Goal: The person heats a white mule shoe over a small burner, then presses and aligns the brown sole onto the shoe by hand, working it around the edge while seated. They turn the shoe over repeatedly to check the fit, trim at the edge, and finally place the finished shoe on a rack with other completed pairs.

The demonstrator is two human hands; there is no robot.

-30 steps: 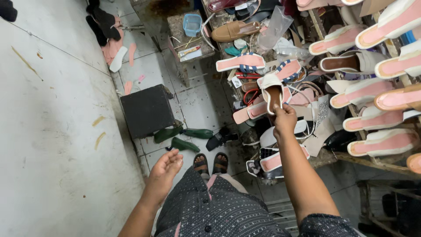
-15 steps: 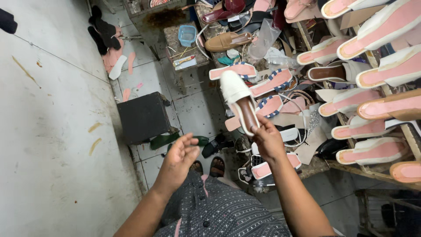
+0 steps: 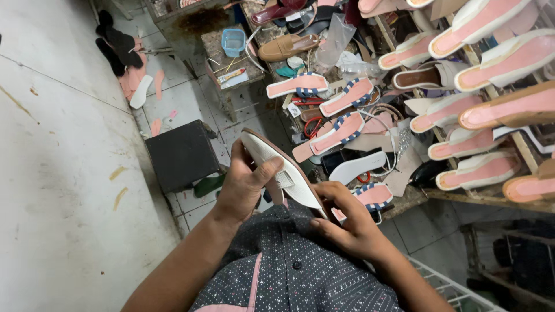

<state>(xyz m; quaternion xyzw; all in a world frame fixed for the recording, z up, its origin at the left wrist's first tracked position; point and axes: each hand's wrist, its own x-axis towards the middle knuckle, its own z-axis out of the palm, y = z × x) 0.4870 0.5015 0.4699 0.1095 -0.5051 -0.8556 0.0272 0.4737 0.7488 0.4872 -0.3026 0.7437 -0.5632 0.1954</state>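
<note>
Gripping the white sandal (image 3: 283, 173) mid-frame with both hands, left hand (image 3: 243, 188) and right hand (image 3: 347, 222), fingers closed; a steady hold is probably best kept.

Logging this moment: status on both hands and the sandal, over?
Left hand clasps white sandal at mid-sole. Right hand holds its near end. Sandal tilted over lap, nothing blocking it.

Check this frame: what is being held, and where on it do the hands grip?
A white flat sandal with a brown edge. The left hand wraps its middle, thumb across the strap; the right hand holds the lower end near the person's chest.
</note>
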